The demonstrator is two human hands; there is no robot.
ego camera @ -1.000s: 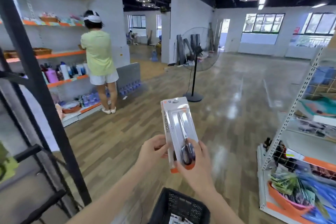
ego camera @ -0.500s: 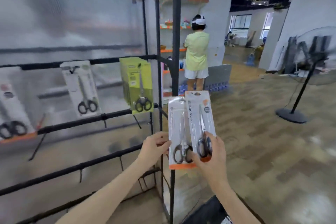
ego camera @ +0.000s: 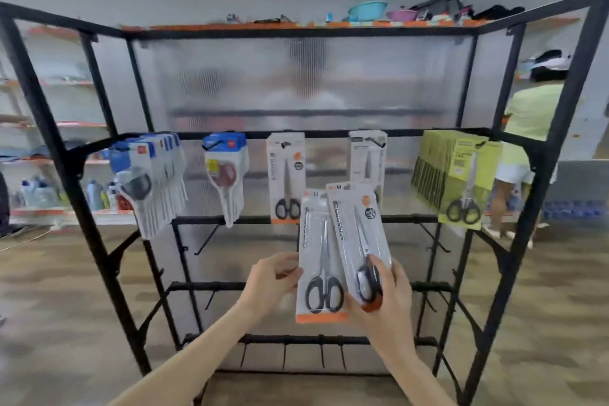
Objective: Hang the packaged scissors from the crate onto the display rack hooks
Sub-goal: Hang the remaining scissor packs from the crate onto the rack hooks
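Two packaged scissors sit low in the centre of the frame — the left pack [ego camera: 321,260] pinched at its edge by the left hand [ego camera: 272,283], the right pack [ego camera: 359,241] gripped by the right hand [ego camera: 384,300]; better to separate them, then thread one hang hole onto the matching hook [ego camera: 377,143] on the display rack [ego camera: 408,133] — squarely, without tilting.

Two bare forearms; left hand [ego camera: 275,280], right hand [ego camera: 385,303]; no sleeves visible.
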